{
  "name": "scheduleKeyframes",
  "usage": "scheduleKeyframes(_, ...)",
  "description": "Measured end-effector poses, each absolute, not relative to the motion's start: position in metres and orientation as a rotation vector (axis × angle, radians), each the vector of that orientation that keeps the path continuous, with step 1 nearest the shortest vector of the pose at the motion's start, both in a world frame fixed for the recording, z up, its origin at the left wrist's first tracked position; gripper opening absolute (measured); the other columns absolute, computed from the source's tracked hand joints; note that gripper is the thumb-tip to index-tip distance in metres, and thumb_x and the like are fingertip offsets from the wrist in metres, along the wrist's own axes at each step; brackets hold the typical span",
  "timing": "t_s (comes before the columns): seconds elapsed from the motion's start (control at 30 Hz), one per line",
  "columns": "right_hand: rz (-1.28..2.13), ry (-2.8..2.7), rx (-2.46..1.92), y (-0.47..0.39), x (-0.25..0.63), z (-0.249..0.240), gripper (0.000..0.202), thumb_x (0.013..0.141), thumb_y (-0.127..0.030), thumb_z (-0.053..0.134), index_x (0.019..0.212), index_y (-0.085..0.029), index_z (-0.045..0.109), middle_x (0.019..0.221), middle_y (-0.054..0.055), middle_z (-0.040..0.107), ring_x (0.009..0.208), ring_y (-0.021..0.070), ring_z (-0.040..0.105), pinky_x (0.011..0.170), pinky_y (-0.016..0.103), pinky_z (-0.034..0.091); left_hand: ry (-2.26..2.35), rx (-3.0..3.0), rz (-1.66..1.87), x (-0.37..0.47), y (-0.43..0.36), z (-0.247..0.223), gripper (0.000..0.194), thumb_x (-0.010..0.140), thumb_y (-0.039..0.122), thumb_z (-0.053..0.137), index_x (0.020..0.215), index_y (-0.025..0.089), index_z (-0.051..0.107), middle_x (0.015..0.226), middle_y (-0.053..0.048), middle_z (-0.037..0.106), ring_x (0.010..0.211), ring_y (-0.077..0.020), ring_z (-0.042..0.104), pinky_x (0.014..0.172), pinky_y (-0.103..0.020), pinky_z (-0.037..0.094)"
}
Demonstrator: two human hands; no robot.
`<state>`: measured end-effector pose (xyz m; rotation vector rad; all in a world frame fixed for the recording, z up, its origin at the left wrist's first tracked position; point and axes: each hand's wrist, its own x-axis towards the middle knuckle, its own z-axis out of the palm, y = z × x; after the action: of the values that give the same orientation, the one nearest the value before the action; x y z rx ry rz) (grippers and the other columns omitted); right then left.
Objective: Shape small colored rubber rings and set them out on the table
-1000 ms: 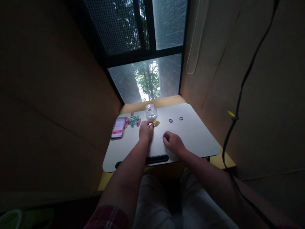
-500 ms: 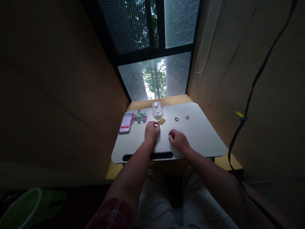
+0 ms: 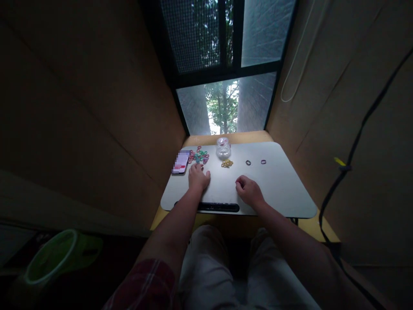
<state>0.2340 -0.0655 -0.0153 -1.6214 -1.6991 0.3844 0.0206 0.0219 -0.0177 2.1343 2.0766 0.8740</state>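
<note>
My left hand (image 3: 198, 176) reaches to the near edge of a pile of small coloured rings (image 3: 200, 156), its thumb apart from the fingers. Nothing shows between thumb and fingers. My right hand (image 3: 248, 189) rests over the white board (image 3: 284, 189) with its fingers curled together; what they hold, if anything, is too small to make out. A small heap of yellow rings (image 3: 227, 163) lies between and beyond the hands. Farther right are a dark ring (image 3: 248, 163) and a purplish ring (image 3: 263, 162), set apart from each other.
A clear plastic container (image 3: 223, 149) stands behind the yellow heap. A phone (image 3: 181, 162) lies at the board's left edge. Along the front runs a black slot strip (image 3: 222, 207). A dark cable (image 3: 358, 137) hangs on the right, and a green bin (image 3: 53, 258) is low on the left.
My left hand has moved left from the yellow heap to the coloured pile, and its thumb has spread. My right hand keeps its curl. The whole view has shifted slightly.
</note>
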Motion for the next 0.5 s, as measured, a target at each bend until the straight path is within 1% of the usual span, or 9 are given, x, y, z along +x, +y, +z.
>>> scheduleKeyframes(0.1, 0.38, -1.709, -1.62, -0.066, 0.234, -0.014, 0.013, 0.081, -0.026, 0.048, 0.076, -0.021, 0.058, 0.064, -0.001, 0.058, 0.058, 0.0128, 0.05, 0.057, 0.024, 0.032, 2.162, 2.092, 0.807, 0.022, 0.027, -0.017, 0.047, 0.08, 0.041, 0.055, 0.121, 0.018, 0.054, 0.137, -0.015, 0.043, 0.126, -0.032, 0.04, 0.105, -0.044, 0.033)
scheduleKeyframes(0.2, 0.379, -1.708, -1.624, -0.065, 0.234, -0.014, 0.013, 0.08, -0.026, 0.048, 0.076, -0.021, 0.059, 0.064, -0.001, 0.058, 0.057, 0.0126, 0.05, 0.056, 0.024, 0.031, 2.206, 2.088, 0.712, 0.025, 0.03, -0.017, 0.053, 0.082, 0.047, 0.051, 0.129, 0.022, 0.051, 0.146, -0.014, 0.037, 0.132, -0.0344, 0.034, 0.105, -0.049, 0.031)
scheduleKeyframes(0.33, 0.379, -1.696, -1.623, -0.064, 0.234, -0.015, 0.014, 0.081, -0.027, 0.048, 0.075, -0.021, 0.059, 0.064, -0.001, 0.059, 0.056, 0.0126, 0.049, 0.055, 0.024, 0.03, 2.234, 2.065, 0.65, 0.027, 0.034, -0.017, 0.06, 0.082, 0.052, 0.047, 0.134, 0.021, 0.048, 0.146, -0.015, 0.038, 0.134, -0.0352, 0.031, 0.107, -0.052, 0.028)
scheduleKeyframes(0.5, 0.369, -1.708, -1.63, -0.064, 0.235, -0.015, 0.013, 0.081, -0.027, 0.048, 0.076, -0.021, 0.058, 0.064, -0.001, 0.059, 0.056, 0.0127, 0.05, 0.055, 0.025, 0.029, 2.233, 2.04, 0.676, 0.027, 0.033, -0.014, 0.063, 0.082, 0.052, 0.047, 0.135, 0.018, 0.046, 0.144, -0.016, 0.042, 0.132, -0.0353, 0.033, 0.107, -0.052, 0.029)
